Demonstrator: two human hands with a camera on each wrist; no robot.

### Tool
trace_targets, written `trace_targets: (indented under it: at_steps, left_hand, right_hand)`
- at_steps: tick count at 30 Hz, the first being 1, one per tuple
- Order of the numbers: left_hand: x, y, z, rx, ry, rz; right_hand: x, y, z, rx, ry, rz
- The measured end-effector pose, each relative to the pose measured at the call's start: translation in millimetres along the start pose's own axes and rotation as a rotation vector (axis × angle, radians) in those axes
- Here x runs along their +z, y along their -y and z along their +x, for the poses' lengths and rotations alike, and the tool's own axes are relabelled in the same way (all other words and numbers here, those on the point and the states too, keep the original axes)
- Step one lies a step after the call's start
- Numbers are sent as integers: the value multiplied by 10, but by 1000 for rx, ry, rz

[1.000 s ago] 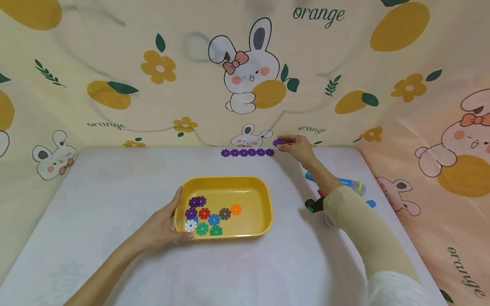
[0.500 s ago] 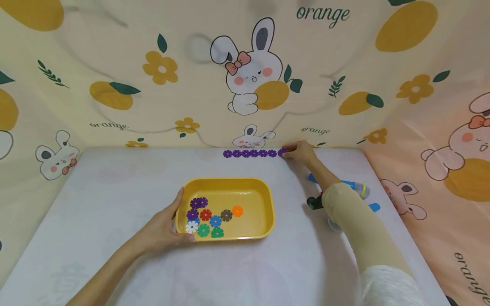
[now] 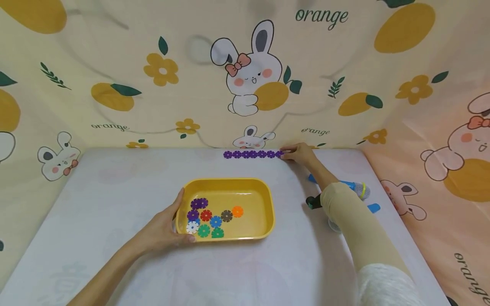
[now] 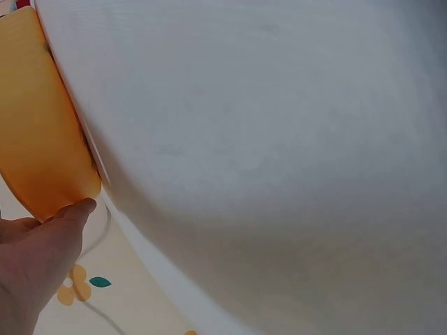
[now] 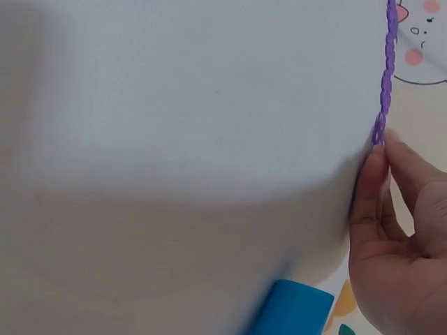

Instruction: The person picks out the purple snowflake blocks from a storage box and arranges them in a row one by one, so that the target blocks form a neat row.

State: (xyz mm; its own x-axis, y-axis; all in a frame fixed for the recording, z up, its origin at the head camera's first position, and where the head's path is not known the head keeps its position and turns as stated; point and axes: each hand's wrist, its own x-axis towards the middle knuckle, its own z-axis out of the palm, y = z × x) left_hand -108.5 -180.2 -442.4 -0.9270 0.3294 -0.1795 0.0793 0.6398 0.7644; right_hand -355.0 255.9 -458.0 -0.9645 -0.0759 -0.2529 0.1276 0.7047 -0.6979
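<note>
A row of purple notched plastic discs (image 3: 245, 154), of the snowflake building kind, lies along the back edge of the table. At its right end my right hand (image 3: 300, 154) pinches the last purple disc (image 5: 378, 136) between thumb and fingers, against the neighbouring disc; whether the two interlock I cannot tell. My left hand (image 3: 160, 229) grips the left end of a yellow tray (image 3: 256, 212), thumb on the near corner and fingers along the side. Inside the tray lie loose discs: purple, a red disc (image 3: 206, 215), blue, white, green, brown and an orange disc (image 3: 237, 211).
Right of the tray, partly under my right forearm, lie a blue toy microphone (image 3: 354, 187), a black object (image 3: 313, 202) and another blue piece (image 3: 374, 208). A patterned cloth wall (image 3: 172, 97) rises behind the white table (image 3: 115, 178).
My right hand has lowered the purple disc from above the row's right end down to the table and moved it slightly left against the row. The left hand stays on the tray.
</note>
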Motion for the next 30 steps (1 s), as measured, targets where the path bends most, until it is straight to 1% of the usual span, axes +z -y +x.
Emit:
trace_targets:
  at_steps: [3, 5, 8, 12, 16, 21, 25, 30]
  left_hand:
    - [-5, -6, -4, 2, 1, 1]
    - [-12, -9, -10, 1, 1, 2]
    - [-21, -8, -16, 1, -1, -4]
    - [-20, 3, -12, 2, 0, -4]
    - [1, 10, 4, 1, 9, -4]
    - [22, 5, 9, -17, 14, -11]
    - [18, -5, 5, -24, 15, -3]
    - [-2, -10, 11, -27, 11, 0]
  right_hand:
    - [3, -1, -33, 3, 1, 28]
    - [20, 22, -61, -11, 4, 70]
    - [62, 106, -133, -72, 38, 161]
    - [140, 290, -295, -169, 99, 284]
    - [230, 466, -465, -215, 114, 344]
    - [374, 667, -655, -265, 150, 357]
    - [489, 852, -817, -319, 183, 342]
    - [666, 1060, -970, -355, 232, 319]
